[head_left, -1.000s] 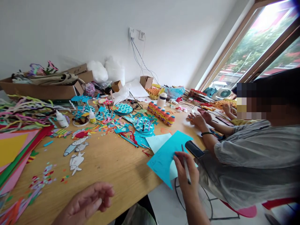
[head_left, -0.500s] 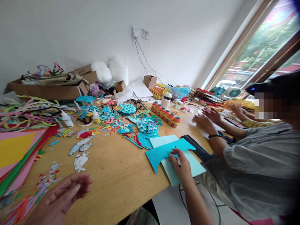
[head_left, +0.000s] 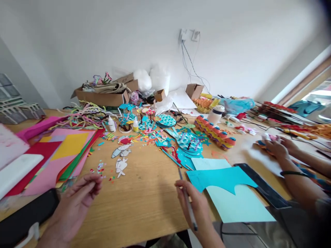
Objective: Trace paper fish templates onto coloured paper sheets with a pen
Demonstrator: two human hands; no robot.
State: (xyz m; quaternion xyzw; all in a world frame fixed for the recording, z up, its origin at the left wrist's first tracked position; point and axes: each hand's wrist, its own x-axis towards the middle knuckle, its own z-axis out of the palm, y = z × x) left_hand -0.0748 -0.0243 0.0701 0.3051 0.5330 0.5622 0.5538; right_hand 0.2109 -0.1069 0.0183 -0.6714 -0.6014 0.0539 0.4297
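Note:
In my right hand [head_left: 195, 206] is a pen [head_left: 188, 199], its body slanting across the fingers. That hand hovers above the wood just left of a bright blue paper cutout [head_left: 219, 177] with a curved edge, which lies over a pale green sheet [head_left: 240, 206]. My left hand [head_left: 80, 196] is raised over the table at the left, fingers loosely curled, thumb apart from them, nothing held. Beyond it lie several paper fish [head_left: 121, 167], drawn in outline. A black phone-like slab [head_left: 31, 210] lies beside my left wrist.
Stacked coloured paper [head_left: 69, 144] covers the left side. Glue bottles [head_left: 111, 124], paper scraps and blue decorated pieces [head_left: 190, 141] fill the middle. A painted egg carton [head_left: 214, 132] stands near a white cup [head_left: 216, 115]. At the right, a co-worker's hands [head_left: 279, 148] handle something small.
My view has swung left. My right hand, still with the pen, has come off the blue cutout to its left side. My left hand keeps its loose curl.

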